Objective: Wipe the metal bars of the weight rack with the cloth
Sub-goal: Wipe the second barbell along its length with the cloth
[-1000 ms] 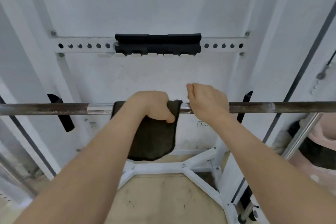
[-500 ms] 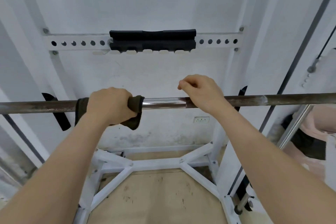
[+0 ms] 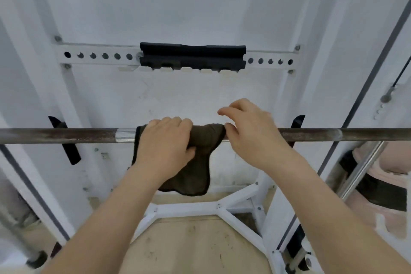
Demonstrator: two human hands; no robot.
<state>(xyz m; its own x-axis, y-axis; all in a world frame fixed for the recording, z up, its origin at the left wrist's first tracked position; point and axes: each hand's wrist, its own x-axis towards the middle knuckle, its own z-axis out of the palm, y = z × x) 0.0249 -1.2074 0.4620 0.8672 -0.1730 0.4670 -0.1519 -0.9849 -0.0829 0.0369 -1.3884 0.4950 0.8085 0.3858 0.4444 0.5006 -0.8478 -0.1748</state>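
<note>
A rusty metal bar (image 3: 66, 135) runs across the view at hand height, resting on black hooks (image 3: 66, 144) of the white rack. A dark olive cloth (image 3: 200, 162) is draped over the bar's shiny middle and hangs down below it. My left hand (image 3: 165, 142) grips the cloth around the bar, fingers over the top and thumb underneath. My right hand (image 3: 251, 131) lies on the bar just right of the cloth. Its fingers are lifted and loosely bent, and one fingertip touches the cloth's right edge.
A white perforated crossbar (image 3: 93, 55) with a black pad (image 3: 192, 55) is fixed to the rack uprights above. White base braces (image 3: 189, 208) cross the beige floor below. A slanted chrome rod (image 3: 360, 173) and a pink object (image 3: 391, 162) are at the right.
My left hand slid the cloth left along the bar, then back right to the middle, where it now hangs open. My right hand's fingers have lifted off the bar.
</note>
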